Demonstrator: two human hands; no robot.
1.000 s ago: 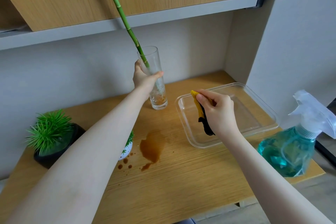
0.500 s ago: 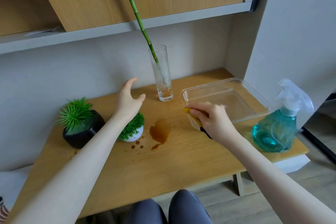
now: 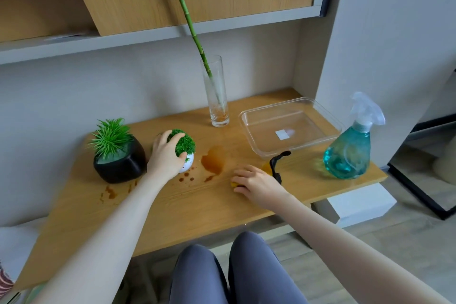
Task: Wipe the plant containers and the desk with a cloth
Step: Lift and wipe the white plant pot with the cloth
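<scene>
My left hand [image 3: 165, 155] grips small round white pot with green tuft [image 3: 185, 153], mid wooden desk [image 3: 172, 210]; likely light, glazed, slippery, so hold low. My right hand [image 3: 256, 184] presses soft yellow-black cloth [image 3: 272, 168] near front edge, beside brown spill [image 3: 213, 161].

Both arms stretched forward
Left hand [image 3: 165, 153] at mid-left, fingers curled in a grasp; right hand [image 3: 256, 183] at centre, palm down.

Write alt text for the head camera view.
A person's left hand grips a small white potted plant while the right hand presses a yellow cloth on a wooden desk beside a brown spill.
</scene>
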